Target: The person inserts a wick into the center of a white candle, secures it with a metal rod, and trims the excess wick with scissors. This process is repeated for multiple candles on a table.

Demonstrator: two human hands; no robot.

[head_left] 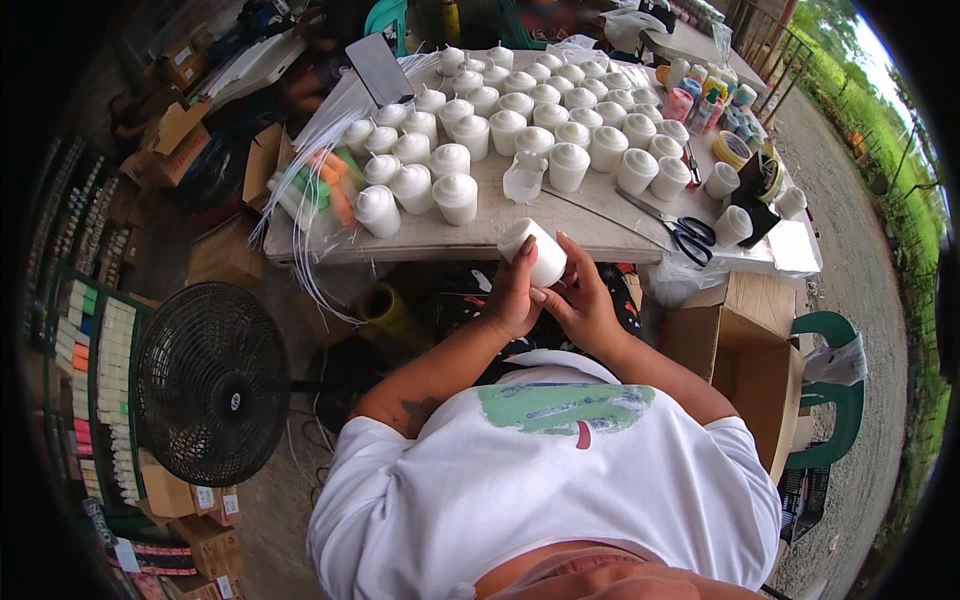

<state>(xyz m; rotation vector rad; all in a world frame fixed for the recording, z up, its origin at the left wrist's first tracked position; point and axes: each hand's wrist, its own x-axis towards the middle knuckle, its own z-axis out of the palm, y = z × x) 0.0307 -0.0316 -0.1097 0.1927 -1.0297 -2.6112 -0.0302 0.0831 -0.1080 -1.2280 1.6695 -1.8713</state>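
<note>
A white candle (541, 257), short and rounded, is tilted between my two hands just off the table's front edge. My left hand (514, 294) wraps its lower left side, thumb up along it. From the other side, the fingers and thumb of my right hand (583, 302) close round its base. No wick shows on it from here. Just beyond, a clear faceted cup (524, 178) stands on the table (480, 228). Many similar white candles (568, 167) with peaked tops stand upright in loose rows, several with wicks sticking up.
Blue-handled scissors (692, 238) and a thin rod (605, 216) lie at the right front edge. White wicks (310, 190) trail off the left side beside a phone (379, 70). A black fan (212, 383) stands left; an open cardboard box (735, 370) and green chair (835, 400) stand right.
</note>
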